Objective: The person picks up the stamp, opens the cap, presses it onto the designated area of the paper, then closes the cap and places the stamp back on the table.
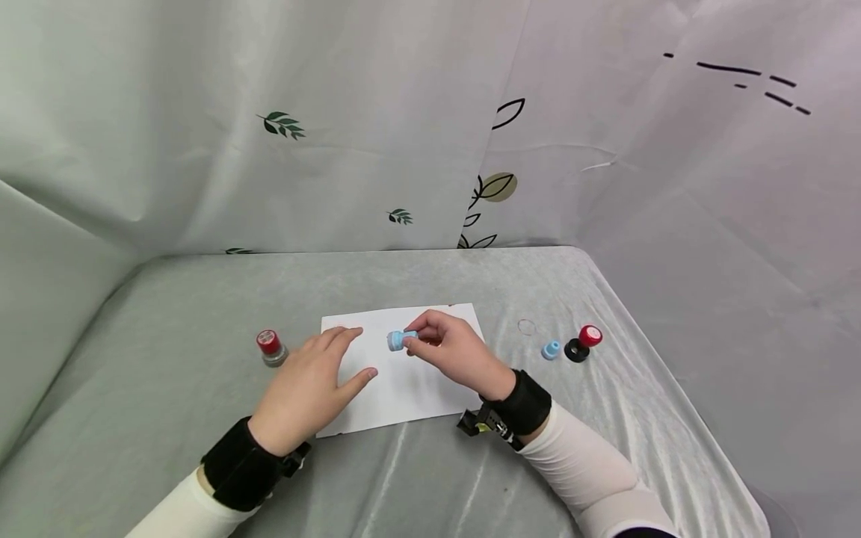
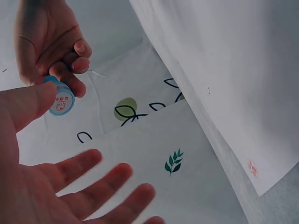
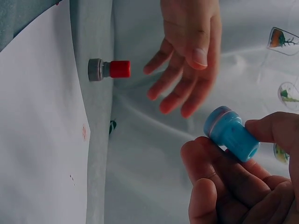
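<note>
My right hand [image 1: 459,353] pinches a light-blue stamp [image 1: 397,340] between thumb and fingers, above the white paper [image 1: 397,388]. The stamp is tilted. Its round end, in the left wrist view, bears a red picture with characters. My left hand [image 1: 304,387] hovers at the paper's left side, fingers spread and holding nothing. Beyond that hand stands a red-topped stamp [image 1: 270,346] with a greyish base. In the right wrist view a small red print [image 3: 84,132] shows near the paper's edge.
Right of the paper lie a thin ring [image 1: 527,326], a small light-blue piece [image 1: 551,350] and a black stamp with a red knob [image 1: 584,344]. Grey cloth [image 1: 377,486] covers the table. A pale patterned sheet [image 1: 350,172] hangs behind it.
</note>
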The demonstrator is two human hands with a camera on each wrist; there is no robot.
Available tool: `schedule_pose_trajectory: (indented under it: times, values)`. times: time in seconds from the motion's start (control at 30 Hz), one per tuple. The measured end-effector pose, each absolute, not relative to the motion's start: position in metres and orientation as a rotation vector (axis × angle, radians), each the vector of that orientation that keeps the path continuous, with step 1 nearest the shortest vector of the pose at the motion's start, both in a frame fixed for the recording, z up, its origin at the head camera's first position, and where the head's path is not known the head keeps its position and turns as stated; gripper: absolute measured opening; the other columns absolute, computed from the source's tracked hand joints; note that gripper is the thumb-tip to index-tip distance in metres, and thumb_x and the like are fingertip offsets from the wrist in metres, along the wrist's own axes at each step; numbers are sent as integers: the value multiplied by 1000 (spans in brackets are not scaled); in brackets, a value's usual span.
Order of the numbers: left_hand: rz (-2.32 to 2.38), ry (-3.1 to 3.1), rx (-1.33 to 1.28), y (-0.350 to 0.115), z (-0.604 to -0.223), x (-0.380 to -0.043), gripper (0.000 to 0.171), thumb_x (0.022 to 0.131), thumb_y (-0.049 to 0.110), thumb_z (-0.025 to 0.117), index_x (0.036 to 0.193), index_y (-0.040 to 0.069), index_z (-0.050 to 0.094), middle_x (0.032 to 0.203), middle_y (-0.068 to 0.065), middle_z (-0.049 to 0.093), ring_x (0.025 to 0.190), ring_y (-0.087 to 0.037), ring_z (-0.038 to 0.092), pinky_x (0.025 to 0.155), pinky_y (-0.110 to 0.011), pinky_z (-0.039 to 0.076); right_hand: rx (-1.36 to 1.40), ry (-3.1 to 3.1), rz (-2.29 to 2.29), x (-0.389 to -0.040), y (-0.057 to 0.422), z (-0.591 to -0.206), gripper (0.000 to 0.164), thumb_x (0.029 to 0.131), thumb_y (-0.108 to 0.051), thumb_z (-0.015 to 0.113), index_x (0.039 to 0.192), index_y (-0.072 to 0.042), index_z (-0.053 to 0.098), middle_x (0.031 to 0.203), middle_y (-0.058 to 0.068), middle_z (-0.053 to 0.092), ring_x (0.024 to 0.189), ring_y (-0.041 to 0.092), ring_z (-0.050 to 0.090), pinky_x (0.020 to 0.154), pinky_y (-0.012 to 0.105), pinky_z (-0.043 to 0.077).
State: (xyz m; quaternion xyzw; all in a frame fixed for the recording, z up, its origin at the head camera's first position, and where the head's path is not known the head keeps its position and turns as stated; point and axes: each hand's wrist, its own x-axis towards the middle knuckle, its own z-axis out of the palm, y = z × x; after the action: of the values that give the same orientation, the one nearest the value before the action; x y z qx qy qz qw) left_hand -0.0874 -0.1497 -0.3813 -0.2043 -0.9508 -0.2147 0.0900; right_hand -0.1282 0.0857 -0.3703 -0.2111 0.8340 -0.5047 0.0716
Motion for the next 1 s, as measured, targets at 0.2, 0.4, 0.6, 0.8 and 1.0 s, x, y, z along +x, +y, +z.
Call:
schedule_pose_trajectory:
  times: [0.2, 0.4, 0.6, 0.8, 1.0]
  values:
    - [-687, -2718, -671, -146, -380, -86, 55, 85, 40, 71, 129, 10, 58, 125, -7, 58, 115, -25, 51, 92, -53, 44, -668, 2487, -1504, -125, 80, -371, 10, 93, -13, 65, 99, -5, 64, 85, 11, 73, 76, 10, 63, 71, 30, 44]
    - [-709, -2618, -787, -140, -382, -84, 49, 82, 33, 75, 124, 13, 61, 118, -3, 63, 112, -21, 53, 92, -51, 45, -764, 2402, -1515, -120, 77, -377, 8, 94, -19, 64, 98, -12, 65, 85, 9, 73, 76, 13, 66, 69, 28, 48]
    - [-741, -2572, -835, -136, -384, -84, 42, 82, 26, 76, 120, 14, 64, 113, 0, 64, 107, -17, 54, 88, -47, 46, -821, 2335, -1531, -119, 75, -383, 9, 95, -21, 63, 98, -12, 64, 86, 12, 74, 76, 13, 67, 63, 23, 46]
    - [-757, -2556, -851, -135, -386, -85, 40, 81, 21, 78, 118, 12, 65, 110, 1, 66, 104, -16, 55, 88, -46, 45, -807, 2339, -1509, -118, 74, -384, 8, 95, -15, 64, 101, -10, 64, 85, 11, 75, 75, 11, 66, 63, 21, 43]
    - [-765, -2533, -854, -135, -388, -86, 41, 78, 22, 81, 115, 11, 66, 104, 1, 69, 96, -15, 58, 85, -45, 46, -813, 2372, -1453, -117, 75, -383, 9, 95, -15, 63, 103, -11, 65, 86, 9, 75, 77, 9, 66, 67, 24, 45]
